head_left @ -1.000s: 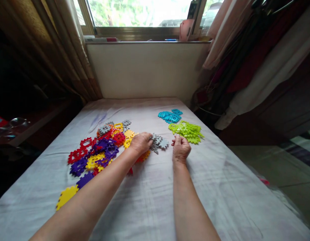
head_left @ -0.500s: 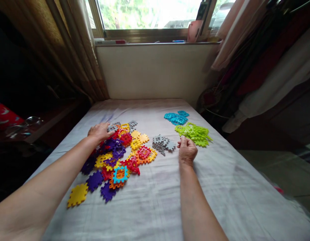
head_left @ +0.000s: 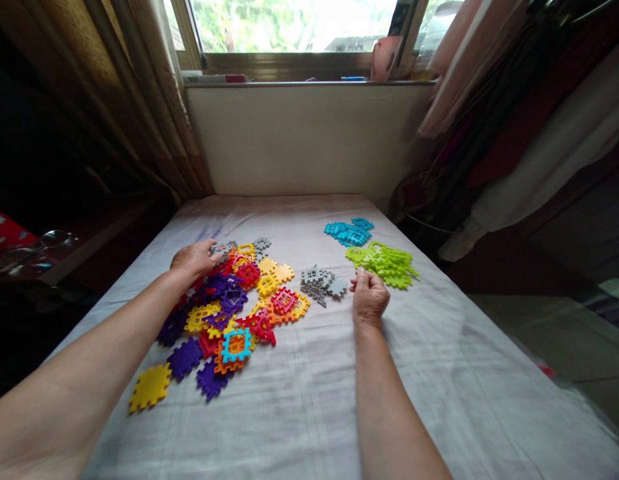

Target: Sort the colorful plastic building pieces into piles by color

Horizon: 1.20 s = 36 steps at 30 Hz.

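Observation:
My left hand [head_left: 193,259] reaches to the far left edge of a mixed pile of interlocking plastic tiles, its thumb and fingers apart at a grey tile [head_left: 224,251]. Red tiles [head_left: 248,274], purple tiles [head_left: 233,300] and yellow tiles [head_left: 203,318] overlap in that pile, with a light blue frame tile [head_left: 237,345] on top near the front. My right hand [head_left: 370,295] rests on the sheet with fingers curled in; no tile shows in it. Just left of it lies a small group of grey tiles [head_left: 319,283], and right behind it a heap of lime green tiles [head_left: 384,263].
Blue tiles [head_left: 347,231] lie behind the green heap. A pale sheet [head_left: 299,407] covers the bed. Beyond it are a low wall [head_left: 299,143] and a window sill with a pink cup [head_left: 384,59]. A curtain [head_left: 154,100] hangs left, clothes [head_left: 519,167] right.
My left hand has shifted slightly and its fingers are lifted and more spread at the grey tile. My right hand stays curled in place. The whole view has moved a little.

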Tool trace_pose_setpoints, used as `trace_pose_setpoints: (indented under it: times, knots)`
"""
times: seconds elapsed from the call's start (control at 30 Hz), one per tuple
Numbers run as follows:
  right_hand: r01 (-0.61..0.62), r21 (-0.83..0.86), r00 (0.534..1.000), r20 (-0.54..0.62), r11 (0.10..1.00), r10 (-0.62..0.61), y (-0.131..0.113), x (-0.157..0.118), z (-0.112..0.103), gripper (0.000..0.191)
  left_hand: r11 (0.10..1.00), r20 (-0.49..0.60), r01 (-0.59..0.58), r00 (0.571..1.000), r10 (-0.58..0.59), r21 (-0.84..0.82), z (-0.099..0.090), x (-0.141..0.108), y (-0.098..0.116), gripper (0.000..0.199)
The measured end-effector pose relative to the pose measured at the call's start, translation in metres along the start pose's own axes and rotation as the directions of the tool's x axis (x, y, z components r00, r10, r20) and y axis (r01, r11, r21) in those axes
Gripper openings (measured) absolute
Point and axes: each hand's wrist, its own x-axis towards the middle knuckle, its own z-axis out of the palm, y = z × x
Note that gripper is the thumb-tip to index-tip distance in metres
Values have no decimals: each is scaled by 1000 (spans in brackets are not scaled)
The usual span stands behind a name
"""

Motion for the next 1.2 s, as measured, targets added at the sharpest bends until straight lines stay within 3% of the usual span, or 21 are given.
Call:
trace_pose_setpoints:
  times: [0.13,0.3,0.47,0.67,0.77,0.87,1.03,1.1,1.2]
  knots:
    - [12,-22,1000,9,1000,-12,-1,-1,0,44,961,-73,-157,987,144,-229,1,-8,30,51]
    - [15,-40,1000,17,999,-15,-4,-2,0,45,773,-78,-394,907,413,-497,20,-35,103,50]
    - [13,-52,1000,10,999,-12,-6,-3,0,47,725,-35,-438,866,498,-532,38,-61,163,53]
    - [5,-52,1000,28,999,-4,-7,-4,-1,49,704,-45,-489,836,547,-515,49,-70,188,51]
    - [10,-75,1000,30,997,-8,-7,-4,-1,48,703,-57,-517,823,565,-488,52,-69,182,49]
    - [24,-85,999,27,996,-21,-5,-4,-2,46,729,-73,-523,831,552,-441,50,-62,157,44]
    - [32,-99,999,41,995,-28,-2,-2,-2,45,844,-96,-438,897,431,-310,37,-44,81,42]
    - [35,-114,999,41,993,-31,-1,-2,-1,44,892,-18,-415,908,419,-177,34,-44,51,46]
    - [47,-126,998,42,991,-42,1,-2,-1,43,892,36,-431,898,439,-135,35,-56,16,52]
